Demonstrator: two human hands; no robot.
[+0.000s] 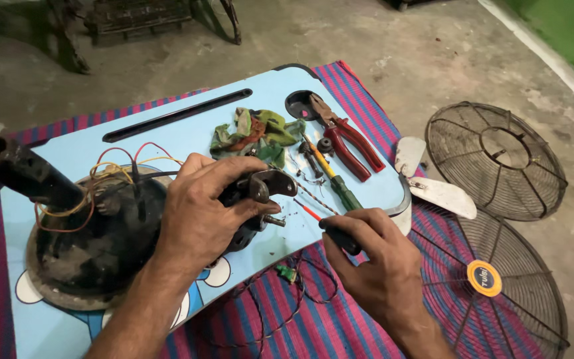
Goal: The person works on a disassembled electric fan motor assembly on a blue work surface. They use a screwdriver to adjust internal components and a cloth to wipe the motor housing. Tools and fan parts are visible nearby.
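My left hand (202,211) grips a dark, dirty fan motor (255,199) with a metal bracket, held on its side over a light blue lap table (187,133). My right hand (373,259) holds a screwdriver by its black handle (341,238); its thin red shaft (307,211) points toward the motor's protruding shaft. Left of the motor lies the round black fan base (94,246) with red, yellow and orange wires (114,166) and a black post (18,169).
Red-handled pliers (350,143), a green-handled screwdriver (337,183) and a green rag (257,133) lie on the table. A striped mat (313,319) is underneath. Two wire fan guards (496,156) (499,279) and white fan blades (433,186) lie at right on the concrete floor.
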